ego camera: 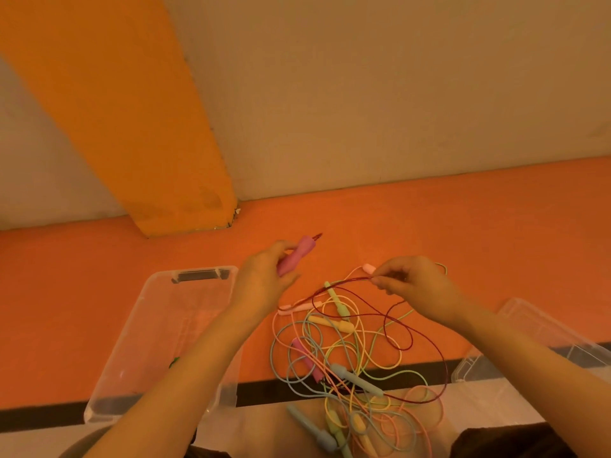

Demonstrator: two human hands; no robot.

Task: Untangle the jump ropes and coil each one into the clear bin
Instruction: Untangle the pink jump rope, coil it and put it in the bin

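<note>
Currently a pink handle (295,255) is gripped in the left hand (264,279), fingers curled round it; its long axis runs up-right, cord end pointing away toward the wall; the dark red cord (410,328) is pinched by the right hand (413,285), thumb and fingertips closed on it; from that pinch the cord drops toward the camera, looped over the tangle (347,358) on the floor between both arms; the second pink handle (305,357) lies in the tangle, nearer the left arm; the clear bin (185,285) sits left, just beside the left forearm.

tangled pastel jump ropes (347,355), clear bin (172,338) beside
</note>
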